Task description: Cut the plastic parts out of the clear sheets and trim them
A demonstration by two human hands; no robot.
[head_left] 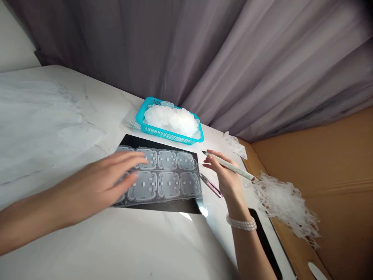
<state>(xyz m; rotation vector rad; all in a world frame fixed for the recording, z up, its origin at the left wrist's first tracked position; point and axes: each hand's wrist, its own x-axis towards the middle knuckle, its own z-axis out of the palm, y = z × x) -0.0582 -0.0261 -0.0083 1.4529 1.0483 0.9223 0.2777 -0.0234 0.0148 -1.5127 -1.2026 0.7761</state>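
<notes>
Our left hand (pixel 99 182) lies spread on a clear plastic sheet (pixel 168 160) of rounded square shapes with small tabs, flat on a black mat (pixel 175 206); our right hand (pixel 225 177) pinches a white craft knife (pixel 237 168) just beside it.

Around 7 o'clock, my left hand (pixel 113 182) covers the left part of the clear moulded sheet (pixel 169 184), and the tip of the craft knife (pixel 230 166) in my right hand (pixel 224 175) is too small to make out. One end of the tweezers (pixel 210 186) disappears beneath that hand, while my right forearm and the picture's bottom edge hide much of a black slab (pixel 264 241) at 5 o'clock. At 12 o'clock, white scraps (pixel 171 120) hide the floor of the teal basket (pixel 163 134), and a white shape (pixel 316 271) at 4 o'clock is too cut off to tell.
</notes>
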